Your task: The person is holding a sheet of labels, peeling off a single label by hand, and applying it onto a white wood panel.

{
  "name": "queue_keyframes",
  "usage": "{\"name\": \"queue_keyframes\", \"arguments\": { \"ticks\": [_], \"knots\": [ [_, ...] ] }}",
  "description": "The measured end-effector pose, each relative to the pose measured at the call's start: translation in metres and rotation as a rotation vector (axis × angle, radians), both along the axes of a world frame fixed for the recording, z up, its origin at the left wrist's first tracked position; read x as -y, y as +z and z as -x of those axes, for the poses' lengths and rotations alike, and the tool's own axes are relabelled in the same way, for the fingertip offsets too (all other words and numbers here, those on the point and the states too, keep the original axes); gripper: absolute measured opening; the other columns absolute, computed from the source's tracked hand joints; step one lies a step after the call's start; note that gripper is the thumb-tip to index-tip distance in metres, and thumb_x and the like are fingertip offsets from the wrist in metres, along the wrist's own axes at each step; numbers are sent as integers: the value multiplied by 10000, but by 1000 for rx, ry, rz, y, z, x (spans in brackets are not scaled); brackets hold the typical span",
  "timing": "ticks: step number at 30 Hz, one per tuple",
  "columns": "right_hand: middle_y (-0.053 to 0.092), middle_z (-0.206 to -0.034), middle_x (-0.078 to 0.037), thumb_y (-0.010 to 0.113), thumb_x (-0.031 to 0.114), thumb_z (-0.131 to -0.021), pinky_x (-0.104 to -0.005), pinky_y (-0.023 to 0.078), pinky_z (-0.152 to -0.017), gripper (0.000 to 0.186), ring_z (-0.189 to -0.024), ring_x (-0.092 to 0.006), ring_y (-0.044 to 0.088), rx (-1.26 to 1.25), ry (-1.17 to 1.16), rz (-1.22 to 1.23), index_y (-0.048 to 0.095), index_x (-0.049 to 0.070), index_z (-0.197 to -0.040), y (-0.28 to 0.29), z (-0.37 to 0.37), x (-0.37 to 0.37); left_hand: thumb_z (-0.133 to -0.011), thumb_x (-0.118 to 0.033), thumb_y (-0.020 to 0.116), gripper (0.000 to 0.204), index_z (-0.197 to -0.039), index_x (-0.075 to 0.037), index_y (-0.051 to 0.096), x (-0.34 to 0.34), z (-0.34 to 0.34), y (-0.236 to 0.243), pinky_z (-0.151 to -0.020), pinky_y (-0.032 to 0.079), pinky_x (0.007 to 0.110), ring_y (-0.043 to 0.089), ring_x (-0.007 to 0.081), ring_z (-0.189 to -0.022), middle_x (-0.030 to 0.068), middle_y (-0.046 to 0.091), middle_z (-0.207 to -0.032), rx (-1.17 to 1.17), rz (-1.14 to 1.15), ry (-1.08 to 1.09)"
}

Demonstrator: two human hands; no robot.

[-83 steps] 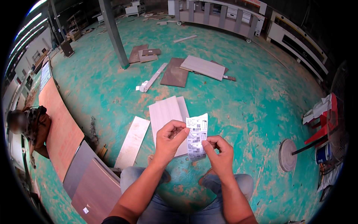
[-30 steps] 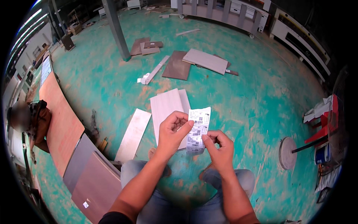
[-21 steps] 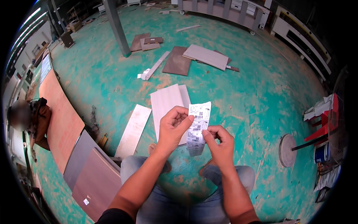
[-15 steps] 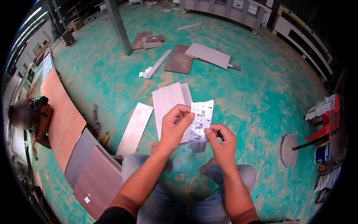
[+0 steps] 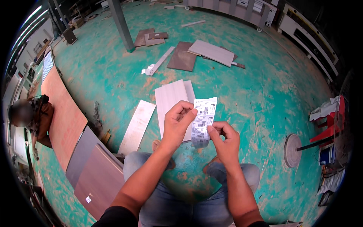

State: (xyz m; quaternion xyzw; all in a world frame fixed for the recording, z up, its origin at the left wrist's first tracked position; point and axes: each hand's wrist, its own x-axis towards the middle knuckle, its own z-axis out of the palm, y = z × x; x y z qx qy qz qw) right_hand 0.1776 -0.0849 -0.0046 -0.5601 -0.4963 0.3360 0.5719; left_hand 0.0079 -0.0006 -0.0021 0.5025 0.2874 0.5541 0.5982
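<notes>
A strip of white label stickers (image 5: 204, 118) with black printed codes hangs upright in front of me, above my knees. My left hand (image 5: 177, 123) pinches its left edge near the top between thumb and forefinger. My right hand (image 5: 224, 139) grips the strip's lower right edge, fingers curled in. Behind the strip two pale wooden panels (image 5: 171, 101) lie flat on the green floor.
A narrow light board (image 5: 138, 121) lies left of my feet. Brown panels (image 5: 92, 172) and an orange sheet (image 5: 62, 113) line the left, where a person (image 5: 32, 119) crouches. More boards (image 5: 210, 53) lie farther off by a grey post (image 5: 120, 24). A red stool (image 5: 332, 121) stands at right.
The label strip has stayed between both hands, shifting slightly up and right in view. My right fingers have moved up along its lower edge.
</notes>
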Motion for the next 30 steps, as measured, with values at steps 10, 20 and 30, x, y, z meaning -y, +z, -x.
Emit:
{"name": "queue_keyframes", "arguments": {
  "ticks": [10, 20, 30],
  "knots": [
    [768, -940, -51, 790, 90, -1022, -264, 543, -761, 126, -816, -74, 667, -5, 5, 4, 759, -24, -1066, 1, 0, 0, -1086, -67, 695, 67, -1102, -3, 692, -1, 0, -1, -821, 496, 232, 631, 46, -912, 3, 701, -983, -1, -4, 11],
    [766, -942, -51, 794, 87, -1018, -263, 545, -768, 124, -817, -78, 671, -1, 6, 5, 766, -23, -1068, -1, 0, 0, -1059, -73, 732, 71, -1101, -19, 715, -1, 1, -3, -864, 517, 247, 661, 65, -926, 12, 739, -986, 1, 17, 20],
    [763, -932, -45, 792, 88, -1020, -262, 540, -761, 123, -815, -72, 664, -10, 11, -5, 763, -24, -1061, 0, 0, 0, -1050, -76, 740, 81, -1093, -16, 707, -1, 0, -1, -846, 521, 244, 670, 65, -905, 20, 744, -980, 2, 22, 25]
  ]
}}
